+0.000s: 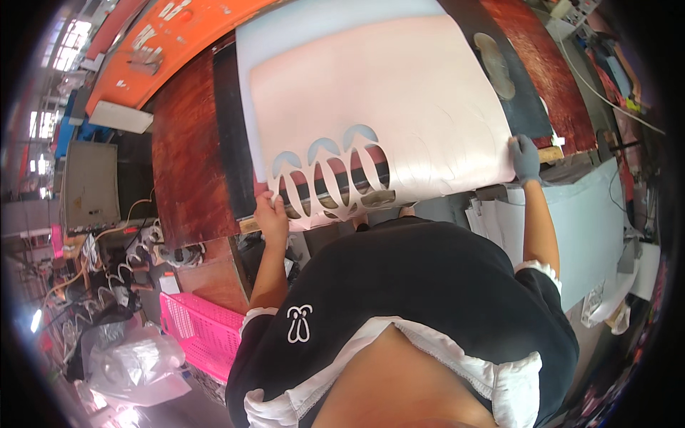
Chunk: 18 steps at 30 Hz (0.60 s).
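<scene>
A large pale pink sheet (399, 78) lies in front of me, its near edge hanging over the work table's front edge. Several long curved cut-outs run along its near left part, and the dark and red surface shows through them. My left hand (271, 217), bare, pinches the sheet's near left corner between thumb and fingers. At the near right corner, my right hand (526, 158), in a grey glove, is closed on the sheet's edge. A pale bluish sheet (314, 25) shows under the pink one at the far and left sides.
The worn red-brown table (182, 157) extends to both sides. On a dark board at right lies a tan sole-shaped piece (494, 65). An orange machine beam (168, 50) crosses the far left. A pink plastic basket (200, 332) stands at lower left; grey-white sheets (578, 221) are stacked at right.
</scene>
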Motion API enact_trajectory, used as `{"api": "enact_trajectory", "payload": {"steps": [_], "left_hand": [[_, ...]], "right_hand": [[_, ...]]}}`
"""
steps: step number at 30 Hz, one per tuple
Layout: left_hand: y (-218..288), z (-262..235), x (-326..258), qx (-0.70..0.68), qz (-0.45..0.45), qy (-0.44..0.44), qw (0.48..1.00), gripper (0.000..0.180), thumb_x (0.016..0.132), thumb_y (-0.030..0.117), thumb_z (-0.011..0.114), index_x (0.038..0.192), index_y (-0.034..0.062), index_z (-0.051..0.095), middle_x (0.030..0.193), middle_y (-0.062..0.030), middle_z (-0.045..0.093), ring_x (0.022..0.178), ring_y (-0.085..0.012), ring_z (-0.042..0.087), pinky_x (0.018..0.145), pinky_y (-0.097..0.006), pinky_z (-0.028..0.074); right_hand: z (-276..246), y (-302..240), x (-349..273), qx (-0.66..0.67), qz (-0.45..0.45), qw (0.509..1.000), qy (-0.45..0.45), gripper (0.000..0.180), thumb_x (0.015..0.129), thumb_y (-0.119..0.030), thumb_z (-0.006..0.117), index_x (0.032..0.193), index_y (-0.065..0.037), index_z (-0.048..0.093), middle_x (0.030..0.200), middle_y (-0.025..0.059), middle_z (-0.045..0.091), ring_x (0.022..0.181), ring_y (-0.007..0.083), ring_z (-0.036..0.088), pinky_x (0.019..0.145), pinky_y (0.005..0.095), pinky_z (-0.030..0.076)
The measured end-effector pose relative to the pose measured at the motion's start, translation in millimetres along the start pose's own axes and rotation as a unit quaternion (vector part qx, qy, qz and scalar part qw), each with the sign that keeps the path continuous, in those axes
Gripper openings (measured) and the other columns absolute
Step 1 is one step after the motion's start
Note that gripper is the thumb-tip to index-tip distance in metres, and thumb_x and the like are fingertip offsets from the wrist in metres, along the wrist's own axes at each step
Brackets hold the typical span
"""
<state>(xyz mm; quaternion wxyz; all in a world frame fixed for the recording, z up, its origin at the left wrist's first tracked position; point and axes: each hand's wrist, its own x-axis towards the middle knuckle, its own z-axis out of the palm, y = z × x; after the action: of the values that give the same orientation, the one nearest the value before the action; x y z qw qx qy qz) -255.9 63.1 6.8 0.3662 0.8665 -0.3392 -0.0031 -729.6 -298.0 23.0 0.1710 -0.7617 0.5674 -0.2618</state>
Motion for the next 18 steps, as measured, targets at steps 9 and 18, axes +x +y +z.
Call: {"api": "enact_trajectory", "payload": {"steps": [9, 18], "left_hand": [[16.4, -1.3, 4.7, -0.064, 0.04, 0.026, 0.997, 0.032, 0.077, 0.011, 0.059, 0.106, -0.0005, 0.05, 0.109, -0.0201, 0.051, 0.098, -0.0346, 0.05, 0.09, -0.042, 0.036], [23.9, 17.3, 67.5, 0.109, 0.18, 0.03, 0.977, 0.038, 0.079, 0.016, 0.056, 0.114, 0.0029, 0.053, 0.121, -0.0168, 0.049, 0.114, -0.0364, 0.043, 0.097, -0.044, 0.032]], "right_hand": [[12.2, 5.8, 24.4, -0.016, -0.059, 0.994, 0.09, 0.036, 0.081, -0.027, 0.059, 0.105, -0.001, 0.055, 0.102, 0.0183, 0.056, 0.093, 0.0329, 0.056, 0.08, 0.0405, 0.044], [58.6, -0.8, 150.1, -0.108, 0.019, 0.992, 0.06, 0.065, 0.076, -0.047, 0.06, 0.126, -0.008, 0.045, 0.123, 0.0247, 0.047, 0.112, 0.041, 0.047, 0.094, 0.0445, 0.04]]}}
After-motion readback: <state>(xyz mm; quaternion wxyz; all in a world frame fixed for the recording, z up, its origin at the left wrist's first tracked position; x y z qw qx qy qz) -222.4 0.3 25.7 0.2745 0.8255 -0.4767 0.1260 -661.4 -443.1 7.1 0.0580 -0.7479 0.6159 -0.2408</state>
